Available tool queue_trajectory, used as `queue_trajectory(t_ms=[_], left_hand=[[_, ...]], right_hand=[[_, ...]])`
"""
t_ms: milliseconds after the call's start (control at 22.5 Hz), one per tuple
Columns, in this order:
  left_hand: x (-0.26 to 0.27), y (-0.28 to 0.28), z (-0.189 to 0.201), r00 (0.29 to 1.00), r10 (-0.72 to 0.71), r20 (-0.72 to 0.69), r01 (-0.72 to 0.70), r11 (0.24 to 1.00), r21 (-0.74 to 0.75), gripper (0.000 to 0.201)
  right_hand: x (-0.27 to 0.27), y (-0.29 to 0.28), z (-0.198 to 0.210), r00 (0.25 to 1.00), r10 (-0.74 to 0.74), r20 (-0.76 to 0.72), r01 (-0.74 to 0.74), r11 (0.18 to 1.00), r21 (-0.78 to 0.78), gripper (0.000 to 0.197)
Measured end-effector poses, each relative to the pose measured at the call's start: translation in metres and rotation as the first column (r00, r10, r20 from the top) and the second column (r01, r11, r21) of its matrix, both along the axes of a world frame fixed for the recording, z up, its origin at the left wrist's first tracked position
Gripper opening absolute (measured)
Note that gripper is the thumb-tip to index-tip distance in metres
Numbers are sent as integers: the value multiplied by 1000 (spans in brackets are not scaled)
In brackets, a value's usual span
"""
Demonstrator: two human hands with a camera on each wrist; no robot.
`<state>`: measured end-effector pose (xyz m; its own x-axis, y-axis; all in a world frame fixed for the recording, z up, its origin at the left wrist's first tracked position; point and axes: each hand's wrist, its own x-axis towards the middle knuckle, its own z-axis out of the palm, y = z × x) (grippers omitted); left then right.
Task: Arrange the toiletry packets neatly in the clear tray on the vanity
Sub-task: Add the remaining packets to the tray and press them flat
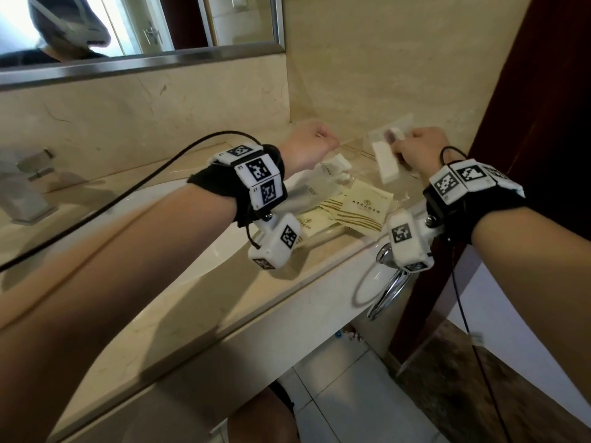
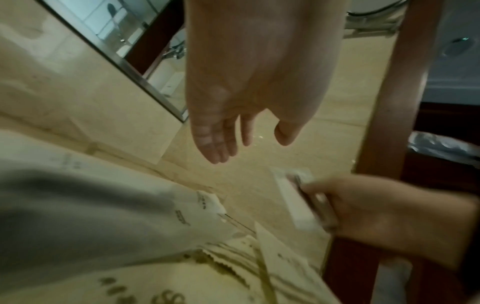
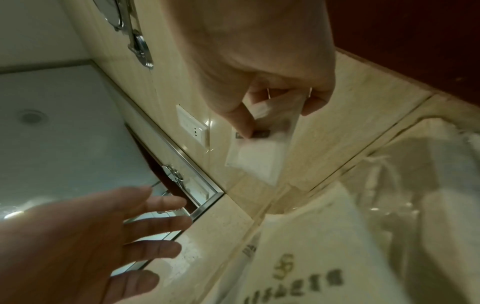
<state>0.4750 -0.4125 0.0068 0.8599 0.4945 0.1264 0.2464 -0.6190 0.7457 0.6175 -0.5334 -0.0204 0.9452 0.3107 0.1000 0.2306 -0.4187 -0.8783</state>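
Several toiletry packets lie in the vanity's far right corner: cream sachets (image 1: pixel 364 206) with brown stripes and white wrapped ones (image 1: pixel 332 167). The clear tray (image 1: pixel 355 148) under them is hard to make out; only a faint far rim shows. My right hand (image 1: pixel 403 151) is raised above the corner and pinches a clear-wrapped white packet (image 3: pixel 262 148) between thumb and fingers. A white bar-shaped packet (image 1: pixel 387 164) also sits in its grip. My left hand (image 2: pixel 249 144) hovers to the left of it above the packets, fingers straight and spread, holding nothing.
A white sink basin (image 1: pixel 198 225) and chrome faucet (image 1: pixel 28 187) lie to the left. Behind the vanity hangs a mirror (image 1: pixel 128 43). There is a chrome towel ring (image 1: pixel 387 282) on the vanity front, a dark wooden frame (image 1: pixel 543 91) at the right, and a wall socket (image 3: pixel 192 127).
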Motion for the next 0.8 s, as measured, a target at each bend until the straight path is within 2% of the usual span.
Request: queue_trajectory(t_ms=[45,134,178,223,312,356,401,445,490,534,668,757,801], left_hand=[[5,-3,-1,999,-8,-54,10,999,49,16],[13,-16,-14,948,-29,-318,115,960,255,53],[17,-24,-22,908,6,-418,148,931,333,67],[21,-26,-27,900,47,-434,123,927,354,71],[26,-21,-23,939,84,-332,3,968,252,71],[29,-15,-16,959,94,-266,-49,984,171,69],[31,-8,-11,973,114,-202,-98,991,85,61],[34,-1,-6,981,144,-129,-147,989,-8,43],[35,3,-3,981,179,-73,-186,977,-108,23],[35,4,-2,979,199,-51,-205,959,-198,13],[31,10,0,977,211,-38,-210,902,-377,21],[25,20,3,956,294,8,-261,861,-437,26],[20,25,7,941,337,30,-286,841,-459,26]], right_hand=[[1,5,3,1000,7,-29,-5,999,46,30],[2,14,3,999,36,-41,-36,999,9,15],[1,18,2,996,64,-67,-68,997,-48,22],[-3,20,4,992,81,-94,-94,985,-146,33],[-10,21,10,991,121,-53,-131,955,-264,37],[-10,23,11,980,170,-107,-189,960,-206,30],[-6,24,11,967,238,-94,-250,956,-152,19],[-10,24,11,962,257,-95,-264,962,-73,15],[-12,24,13,946,293,-137,-298,954,-16,23],[-13,25,10,926,334,-174,-338,941,11,28],[-19,25,8,907,386,-167,-395,918,-26,28],[-18,15,7,920,374,-121,-391,898,-199,29],[-19,9,6,915,390,-105,-402,861,-312,30]])
